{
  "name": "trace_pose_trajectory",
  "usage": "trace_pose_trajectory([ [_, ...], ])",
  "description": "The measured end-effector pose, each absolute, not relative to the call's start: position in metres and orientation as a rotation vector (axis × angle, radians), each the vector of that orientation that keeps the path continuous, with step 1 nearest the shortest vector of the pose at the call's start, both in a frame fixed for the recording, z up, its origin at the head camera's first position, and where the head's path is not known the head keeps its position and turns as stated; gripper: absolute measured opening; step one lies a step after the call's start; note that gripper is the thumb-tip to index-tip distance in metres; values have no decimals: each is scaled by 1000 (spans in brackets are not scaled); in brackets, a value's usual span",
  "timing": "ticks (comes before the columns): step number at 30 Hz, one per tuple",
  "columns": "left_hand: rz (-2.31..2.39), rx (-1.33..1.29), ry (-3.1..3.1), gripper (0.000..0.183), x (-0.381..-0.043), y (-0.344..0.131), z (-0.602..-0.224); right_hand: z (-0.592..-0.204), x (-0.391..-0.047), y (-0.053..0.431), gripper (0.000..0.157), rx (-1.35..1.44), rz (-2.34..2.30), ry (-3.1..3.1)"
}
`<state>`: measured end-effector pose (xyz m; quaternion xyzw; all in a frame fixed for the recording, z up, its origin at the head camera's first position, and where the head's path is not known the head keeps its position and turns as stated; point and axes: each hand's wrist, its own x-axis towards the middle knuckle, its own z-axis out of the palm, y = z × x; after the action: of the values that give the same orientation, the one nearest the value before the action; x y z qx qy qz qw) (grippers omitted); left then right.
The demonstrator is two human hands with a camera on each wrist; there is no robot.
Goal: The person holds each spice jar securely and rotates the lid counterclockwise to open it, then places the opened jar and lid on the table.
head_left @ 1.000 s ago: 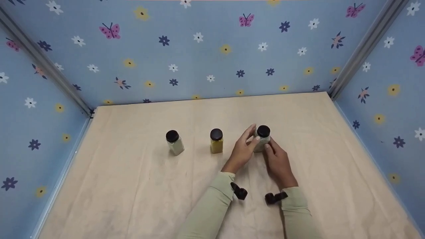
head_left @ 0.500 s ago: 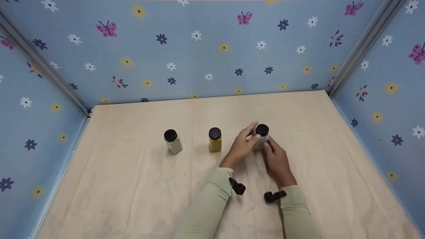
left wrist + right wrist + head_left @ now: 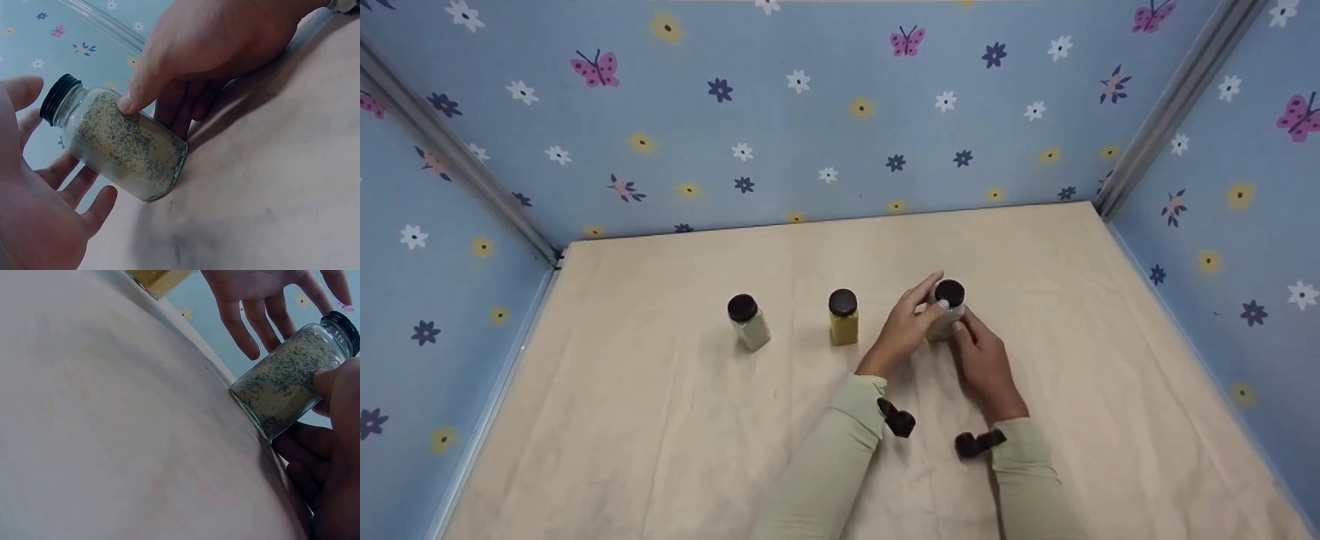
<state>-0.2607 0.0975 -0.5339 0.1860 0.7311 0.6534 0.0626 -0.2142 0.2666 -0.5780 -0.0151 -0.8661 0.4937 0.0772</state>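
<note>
A glass spice jar [image 3: 126,146] with a black screw lid [image 3: 949,293] holds a pale powder flecked with dark green bits. Its base is close over the cloth or on it. My right hand [image 3: 986,367] grips the jar low on its right side, thumb on the near face and fingers behind, as the right wrist view shows. My left hand [image 3: 904,334] is around the jar's other side with fingers loosely spread. Its thumb is near the lid, and some of its fingers pass behind the glass in the left wrist view.
Left of the hands stands a similar jar with yellow contents [image 3: 844,326]. Farther left is a jar of pale green powder [image 3: 751,330], also black-lidded. A beige cloth [image 3: 607,420] covers the table, and blue flowered panels [image 3: 840,112] enclose its back and sides.
</note>
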Motion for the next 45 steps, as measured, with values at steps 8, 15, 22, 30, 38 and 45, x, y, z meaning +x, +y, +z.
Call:
trace_pose_trajectory([
  [8, 1994, 537, 2187, 48, -259, 99, -538, -580, -216, 265, 56, -31, 1489, -2596],
  [15, 2016, 540, 2187, 44, -260, 101, -538, -578, -215, 266, 54, -54, 1490, -2592],
  [22, 2044, 556, 2183, 43, -260, 99, -541, -580, -214, 266, 53, -76, 1498, -2585],
  [30, 1934, 555, 2256, 50, -262, 98, -539, -580, -215, 267, 53, -50, 1475, -2581],
  [38, 1941, 521, 2229, 48, -262, 98, -541, -578, -216, 267, 53, -24, 1467, -2574],
  [45, 2028, 493, 2179, 41, -263, 98, -541, -579, -215, 267, 53, -28, 1487, -2563],
])
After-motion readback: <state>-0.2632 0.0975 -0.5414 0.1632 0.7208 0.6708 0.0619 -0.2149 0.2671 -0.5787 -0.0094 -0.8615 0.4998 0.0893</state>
